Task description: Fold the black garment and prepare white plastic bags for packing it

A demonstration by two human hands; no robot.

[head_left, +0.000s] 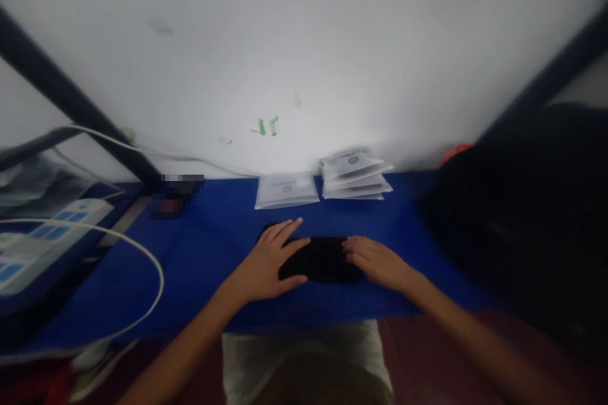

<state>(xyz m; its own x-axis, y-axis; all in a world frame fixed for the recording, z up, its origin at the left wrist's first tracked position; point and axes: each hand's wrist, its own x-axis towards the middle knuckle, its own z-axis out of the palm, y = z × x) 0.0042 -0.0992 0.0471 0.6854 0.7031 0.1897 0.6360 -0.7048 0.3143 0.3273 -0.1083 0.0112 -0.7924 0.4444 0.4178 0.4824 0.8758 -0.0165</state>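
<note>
A black, flat, oblong item (323, 259) lies on the blue table (204, 266) in front of me; it is too dark to tell more. My left hand (270, 262) rests on its left end with the fingers spread. At the right end, my right hand (377, 259) touches the item, its fingers close together and their tips on the black surface. Behind it, near the wall, lie a flat clear packet (287, 190) and, beside that, a stack of similar packets (354, 177).
A white and blue machine (57, 234) stands at the left, with a white cable (159, 272) looping over the table. A large black object (527, 221) fills the right side. The white wall (304, 57) rises behind the table.
</note>
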